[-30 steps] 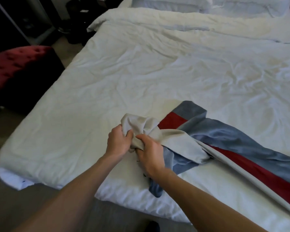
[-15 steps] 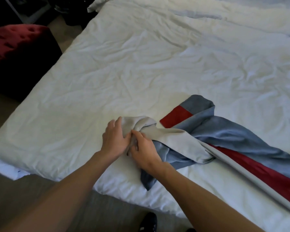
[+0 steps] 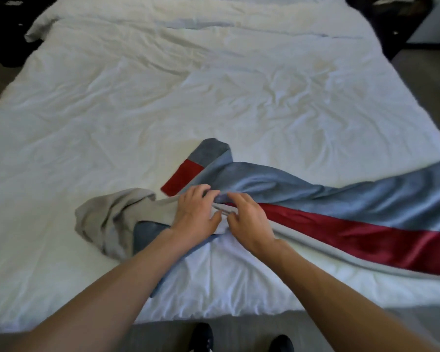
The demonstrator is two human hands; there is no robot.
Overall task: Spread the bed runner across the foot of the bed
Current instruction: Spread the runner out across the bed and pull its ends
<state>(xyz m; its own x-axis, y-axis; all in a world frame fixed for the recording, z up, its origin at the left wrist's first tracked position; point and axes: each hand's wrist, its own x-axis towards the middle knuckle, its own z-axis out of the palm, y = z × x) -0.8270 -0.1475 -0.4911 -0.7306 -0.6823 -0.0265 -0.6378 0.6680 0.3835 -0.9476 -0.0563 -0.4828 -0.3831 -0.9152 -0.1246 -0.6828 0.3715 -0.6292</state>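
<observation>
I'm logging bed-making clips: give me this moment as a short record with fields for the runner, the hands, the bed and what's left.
runner: bed runner, blue, red and grey stripes, trails in from the right, twisted; its left end lies crumpled
hands: left hand and right hand side by side on the runner, fingers bent at a fold; grip unclear
bed: white duvet, wrinkled
left to do: left part of the foot not yet covered
</observation>
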